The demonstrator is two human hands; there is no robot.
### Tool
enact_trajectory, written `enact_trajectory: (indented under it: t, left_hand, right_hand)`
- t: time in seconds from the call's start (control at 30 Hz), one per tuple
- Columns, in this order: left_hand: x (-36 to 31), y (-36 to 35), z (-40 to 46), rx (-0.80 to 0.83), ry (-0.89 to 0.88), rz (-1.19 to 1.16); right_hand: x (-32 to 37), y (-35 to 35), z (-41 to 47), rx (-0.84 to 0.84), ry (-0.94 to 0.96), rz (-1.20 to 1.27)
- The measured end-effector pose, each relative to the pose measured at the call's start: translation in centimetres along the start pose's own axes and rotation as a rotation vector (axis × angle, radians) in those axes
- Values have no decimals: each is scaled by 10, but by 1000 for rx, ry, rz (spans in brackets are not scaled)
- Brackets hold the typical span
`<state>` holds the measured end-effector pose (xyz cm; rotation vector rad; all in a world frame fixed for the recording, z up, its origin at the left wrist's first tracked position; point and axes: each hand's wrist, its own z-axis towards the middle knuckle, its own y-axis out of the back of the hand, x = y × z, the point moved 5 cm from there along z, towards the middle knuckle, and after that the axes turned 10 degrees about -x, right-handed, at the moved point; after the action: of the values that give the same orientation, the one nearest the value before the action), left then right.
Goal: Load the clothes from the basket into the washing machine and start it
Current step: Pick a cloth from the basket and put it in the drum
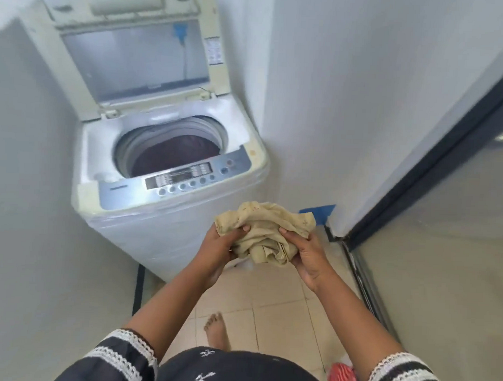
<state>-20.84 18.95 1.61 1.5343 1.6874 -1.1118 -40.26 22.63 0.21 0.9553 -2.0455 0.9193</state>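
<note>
A white top-loading washing machine point(169, 221) stands in the corner with its lid point(135, 61) raised. Dark maroon clothing point(174, 156) lies inside the drum. A silver control panel point(176, 179) with round buttons runs along the front edge. In front of the machine, at about its panel height, I hold a bunched beige garment point(264, 230) with both hands. My left hand point(222, 246) grips its left side and my right hand point(305, 255) grips its right side. A red-pink basket edge point(342, 377) shows at the bottom right, mostly hidden by my arm.
White walls close in on the left and behind the machine. A wall corner point(329, 216) juts out at the right, with a dark-framed glass sliding door point(443, 225) beyond it. The floor is beige tile point(269, 305); my bare foot point(217, 328) stands on it.
</note>
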Motion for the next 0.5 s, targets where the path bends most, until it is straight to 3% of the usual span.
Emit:
enact_trajectory:
  t: [0.27, 0.5]
  left_hand:
    - [-86, 89, 87, -91, -71, -74]
    - [-124, 140, 144, -155, -90, -179]
  right_hand:
    - [23, -146, 86, 92, 48, -91]
    - [28, -231, 144, 146, 30, -145]
